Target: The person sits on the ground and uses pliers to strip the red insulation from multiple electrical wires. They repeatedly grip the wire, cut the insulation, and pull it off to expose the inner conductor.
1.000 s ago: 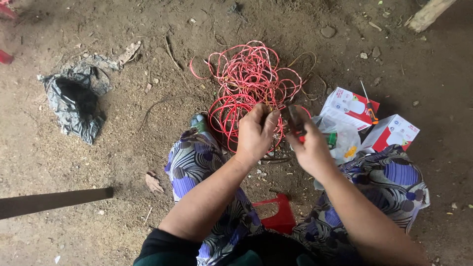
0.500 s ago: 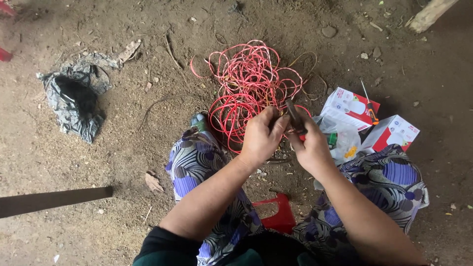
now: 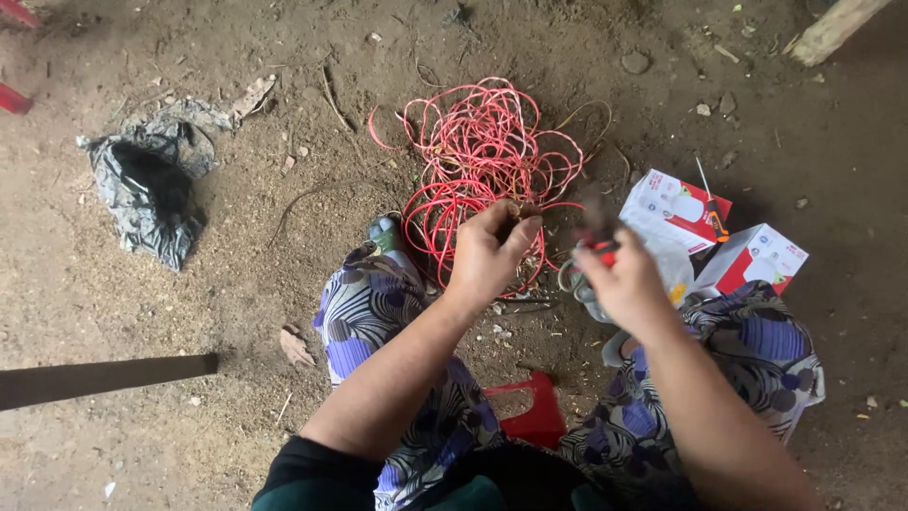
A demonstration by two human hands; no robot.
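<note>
The tangle of red wire (image 3: 487,166) lies on the dirt floor, far of the knees. Since a moment ago the hands have drawn apart: the left hand (image 3: 490,254) pinches strands at the tangle's near edge, the right hand (image 3: 619,279), blurred, has pulled rightward clutching a red-handled tool (image 3: 598,237).

1. A crumpled black plastic bag (image 3: 147,189) lies on the dirt floor (image 3: 284,312) toward its left edge.
2. Two white-and-red cartons (image 3: 673,208) (image 3: 754,257) sit near the right edge, a small screwdriver (image 3: 709,203) resting on the nearer one.
3. A dark plank (image 3: 104,378) reaches in from the left edge.
4. A red plastic stool (image 3: 530,416) stands at the bottom edge.
</note>
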